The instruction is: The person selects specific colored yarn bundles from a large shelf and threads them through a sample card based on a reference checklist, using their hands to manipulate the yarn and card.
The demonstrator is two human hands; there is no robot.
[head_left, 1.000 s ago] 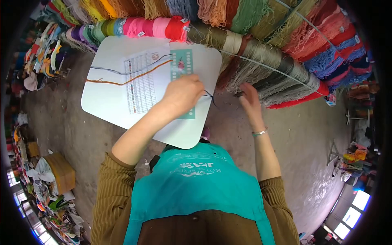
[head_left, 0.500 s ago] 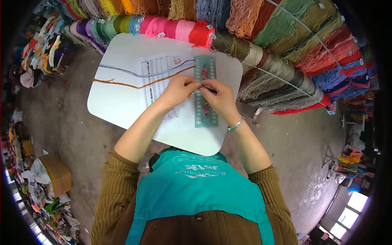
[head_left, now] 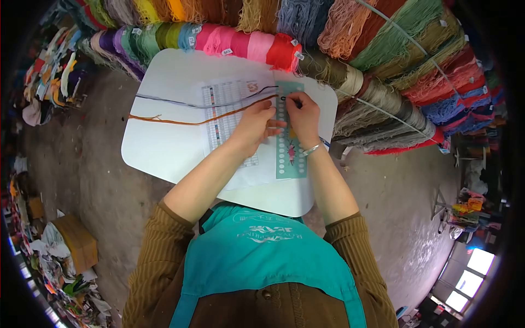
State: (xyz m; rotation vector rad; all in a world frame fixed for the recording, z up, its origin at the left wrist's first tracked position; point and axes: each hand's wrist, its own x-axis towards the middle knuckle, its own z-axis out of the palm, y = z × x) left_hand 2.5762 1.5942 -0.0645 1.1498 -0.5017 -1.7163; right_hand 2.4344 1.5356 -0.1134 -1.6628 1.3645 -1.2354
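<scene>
A green card [head_left: 291, 169] with rows of white holes and printed pink flowers lies on a white board. My right hand [head_left: 304, 117] is over its upper part, fingers pinched on a thin dark stick [head_left: 298, 103], perhaps a pen. Just left of those fingertips, a small dark ring shape [head_left: 283, 98] shows on the card. My left hand [head_left: 254, 127] rests at the card's left edge, its fingers apart. An orange-brown thread [head_left: 188, 123] runs from the board's left side to the card's upper edge area. Above it lies a grey-blue thread [head_left: 186, 102], its dark end also at the card.
A printed colour chart [head_left: 224, 93] lies under the threads on the white board [head_left: 158, 142]. Skeins of coloured yarn [head_left: 235, 44] hang along the far side and right. A cardboard box [head_left: 76, 243] and piled scraps stand on the floor at lower left.
My hands have moved apart. The right went up the card with the dark stick; the left opened its fingers beside it. The view has shifted slightly, so the board appears further right.
</scene>
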